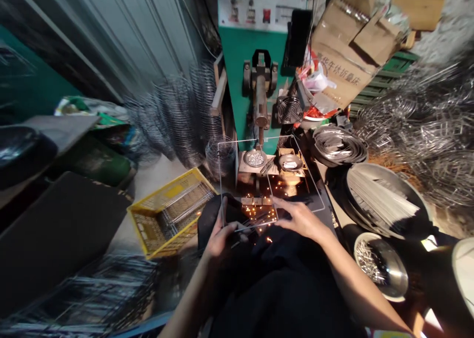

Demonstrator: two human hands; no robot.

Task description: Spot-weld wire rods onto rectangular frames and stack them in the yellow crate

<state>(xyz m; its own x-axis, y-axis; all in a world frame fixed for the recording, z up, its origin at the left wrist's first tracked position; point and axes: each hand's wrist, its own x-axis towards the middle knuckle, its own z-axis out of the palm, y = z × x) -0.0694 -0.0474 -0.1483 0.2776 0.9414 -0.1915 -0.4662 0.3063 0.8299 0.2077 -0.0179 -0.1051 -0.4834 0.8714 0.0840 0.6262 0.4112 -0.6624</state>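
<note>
The thin metal wire frame (220,172) is held up above the person's dark lap, in front of a green spot welder (237,56). The left hand (218,236) has its fingers pinched on the near left corner; the right hand (298,217) has its thumb and finger closed on the middle wire. It looks light and stiff, but a hard push could bend it, and smooth wire may turn in the fingers. The outer corners seem best to hold, since sparks (255,212) fly by the middle and could make it hot. The room is crowded: a yellow crate (163,189) on the left, a steel bowl (398,274) of small metal bits on the right.
</note>
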